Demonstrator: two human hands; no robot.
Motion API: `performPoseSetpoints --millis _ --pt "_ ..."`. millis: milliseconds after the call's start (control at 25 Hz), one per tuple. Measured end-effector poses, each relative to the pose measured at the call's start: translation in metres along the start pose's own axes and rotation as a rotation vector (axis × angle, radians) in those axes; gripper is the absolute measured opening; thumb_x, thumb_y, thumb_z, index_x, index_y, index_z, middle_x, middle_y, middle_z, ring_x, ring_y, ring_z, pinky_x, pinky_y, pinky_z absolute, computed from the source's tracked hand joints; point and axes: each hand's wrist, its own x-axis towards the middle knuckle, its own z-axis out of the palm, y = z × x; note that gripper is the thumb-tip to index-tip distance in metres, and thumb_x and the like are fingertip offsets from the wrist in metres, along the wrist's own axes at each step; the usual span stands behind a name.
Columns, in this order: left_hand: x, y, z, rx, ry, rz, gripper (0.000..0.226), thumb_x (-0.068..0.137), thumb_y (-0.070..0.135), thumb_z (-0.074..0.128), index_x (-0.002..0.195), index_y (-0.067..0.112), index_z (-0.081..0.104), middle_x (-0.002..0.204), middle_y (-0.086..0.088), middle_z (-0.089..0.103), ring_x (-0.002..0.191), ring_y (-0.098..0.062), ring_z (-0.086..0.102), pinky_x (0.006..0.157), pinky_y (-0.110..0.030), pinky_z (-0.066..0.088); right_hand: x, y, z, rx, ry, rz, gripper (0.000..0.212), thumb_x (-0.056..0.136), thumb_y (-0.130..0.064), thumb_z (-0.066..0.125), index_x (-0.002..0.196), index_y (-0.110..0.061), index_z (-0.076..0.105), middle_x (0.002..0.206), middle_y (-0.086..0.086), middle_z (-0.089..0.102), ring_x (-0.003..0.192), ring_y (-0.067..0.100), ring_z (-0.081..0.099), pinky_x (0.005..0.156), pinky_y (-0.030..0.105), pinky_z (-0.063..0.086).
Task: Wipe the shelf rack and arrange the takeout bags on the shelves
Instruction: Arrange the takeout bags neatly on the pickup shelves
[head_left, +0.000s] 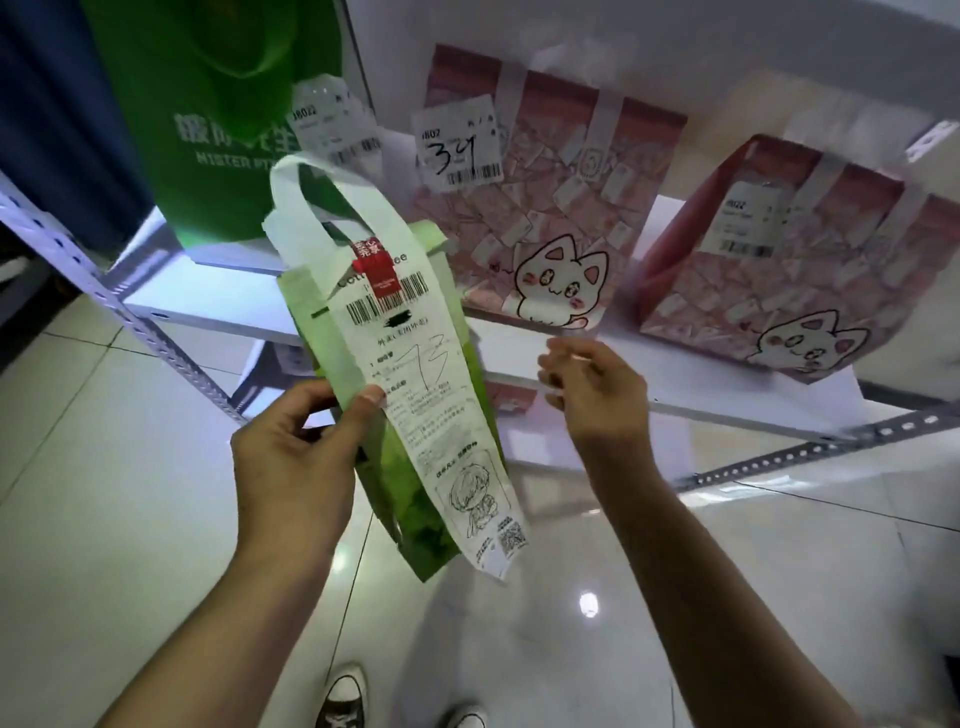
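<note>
My left hand (296, 452) grips the side of a narrow light-green takeout bag (415, 525) with a white loop handle and a long receipt (415, 374) marked 73, held in the air in front of the rack. My right hand (597, 389) hovers just right of the bag with fingers loosely curled, holding nothing. On the white shelf (597, 410) stand two pink cat-print bags, one (550, 208) labelled 34 and another (789, 260) to its right. A large dark-green bag (218, 114) stands at the shelf's left end.
The rack's perforated grey metal posts run diagonally at left (67, 249) and lower right (810, 452). A lower shelf (208, 306) shows beneath. Glossy white floor tiles (130, 519) lie below, with my two sneakers (343, 701) at the bottom edge.
</note>
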Motion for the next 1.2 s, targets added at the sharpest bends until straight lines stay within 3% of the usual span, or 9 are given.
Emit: performPoseSetpoints --millis 160,320,440,640,720,840,1040,1120,1200 --pt "0.007 -0.003 0.001 0.016 -0.025 -0.017 0.01 0.088 0.02 0.075 0.091 0.029 0.078 0.088 0.013 0.078 0.07 -0.011 0.074 0.061 -0.02 0.059 0.081 -0.026 0.002 0.048 0.301 -0.052 0.028 0.091 -0.018 0.067 0.118 -0.016 0.06 0.093 -0.006 0.069 0.084 0.01 0.067 0.083 0.033 0.056" --pt "0.015 0.002 0.0 0.084 -0.054 -0.012 0.006 0.089 0.021 0.074 0.092 0.025 0.077 0.086 0.008 0.079 0.065 -0.011 0.073 0.054 -0.017 0.055 0.131 -0.031 0.016 0.086 0.363 -0.086 0.051 0.089 -0.012 0.071 0.135 -0.01 0.05 0.123 0.008 0.062 0.106 0.022 0.063 0.091 0.03 0.052" --pt "0.02 0.009 -0.008 0.121 -0.081 0.015 0.007 0.088 0.025 0.074 0.093 0.029 0.078 0.091 0.006 0.078 0.069 -0.014 0.072 0.063 -0.028 0.06 0.149 -0.026 0.01 -0.115 0.528 -0.153 0.071 0.086 -0.032 0.075 0.144 -0.011 0.04 0.145 0.012 0.045 0.128 0.025 0.051 0.101 0.024 0.043" --pt "0.022 0.015 -0.017 0.149 -0.083 0.062 0.007 0.087 0.031 0.074 0.092 0.034 0.077 0.089 0.009 0.078 0.067 -0.011 0.071 0.07 -0.034 0.054 0.184 -0.035 0.007 -0.482 0.299 -0.121 0.086 0.091 -0.048 0.062 0.158 -0.012 0.023 0.161 0.009 0.031 0.148 0.024 0.03 0.12 0.034 0.024" --pt "0.021 0.012 -0.015 0.133 -0.063 0.051 0.007 0.086 0.029 0.075 0.091 0.034 0.078 0.083 0.008 0.079 0.063 -0.009 0.07 0.07 -0.03 0.051 0.194 -0.033 0.011 -0.577 0.21 -0.121 0.081 0.089 -0.044 0.063 0.155 -0.015 0.025 0.155 0.01 0.04 0.142 0.027 0.038 0.118 0.039 0.03" --pt "0.023 0.008 -0.012 0.125 -0.065 0.038 0.008 0.085 0.028 0.076 0.091 0.034 0.078 0.081 0.005 0.079 0.063 -0.009 0.071 0.071 -0.03 0.051 0.2 -0.021 0.015 -0.401 0.221 -0.08 0.065 0.083 -0.033 0.072 0.137 -0.014 0.043 0.132 0.011 0.059 0.122 0.03 0.057 0.105 0.041 0.045" --pt "0.026 0.002 -0.016 0.153 -0.087 0.034 0.007 0.087 0.027 0.074 0.089 0.032 0.077 0.087 0.007 0.079 0.068 -0.011 0.072 0.073 -0.035 0.055 0.19 -0.006 0.019 -0.221 0.285 -0.147 0.028 0.089 -0.012 0.071 0.111 -0.002 0.056 0.102 0.013 0.065 0.079 0.011 0.06 0.067 0.015 0.044" --pt "0.026 0.0 -0.018 0.147 -0.092 0.025 0.006 0.088 0.026 0.073 0.09 0.031 0.077 0.088 0.005 0.079 0.069 -0.012 0.072 0.073 -0.034 0.055 0.18 -0.015 0.021 0.022 0.204 -0.155 0.02 0.09 -0.004 0.069 0.106 -0.006 0.057 0.101 0.017 0.066 0.077 0.01 0.063 0.063 0.011 0.048" --pt "0.026 0.0 -0.021 0.142 -0.093 0.026 0.007 0.088 0.025 0.073 0.091 0.029 0.077 0.088 0.005 0.079 0.07 -0.014 0.073 0.073 -0.033 0.054 0.169 -0.024 0.022 0.124 0.234 -0.122 0.009 0.094 -0.017 0.068 0.1 -0.014 0.062 0.103 0.014 0.072 0.082 0.018 0.067 0.067 0.018 0.054"
